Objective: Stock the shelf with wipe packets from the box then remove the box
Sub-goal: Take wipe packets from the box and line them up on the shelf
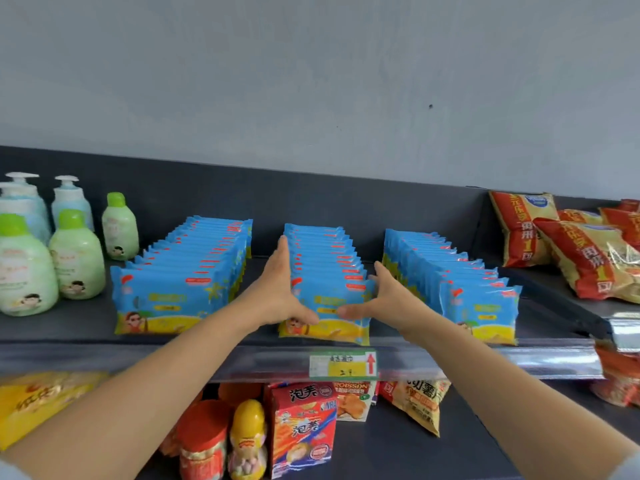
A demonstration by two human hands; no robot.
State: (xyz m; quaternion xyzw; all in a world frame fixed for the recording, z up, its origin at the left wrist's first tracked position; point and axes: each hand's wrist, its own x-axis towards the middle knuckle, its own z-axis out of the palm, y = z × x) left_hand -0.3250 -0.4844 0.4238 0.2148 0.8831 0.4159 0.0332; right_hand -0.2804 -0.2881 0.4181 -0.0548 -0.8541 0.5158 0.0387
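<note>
Three rows of wipe packets (325, 261); three green-capped bottles (77, 261); two pump bottles (71, 206); one price tag (343, 364).

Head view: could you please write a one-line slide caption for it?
Left hand and right hand press the middle row of wipe packets from both sides.

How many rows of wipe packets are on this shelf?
3 rows of blue wipe packets: left row, middle row, right row; none seems hidden.
</note>
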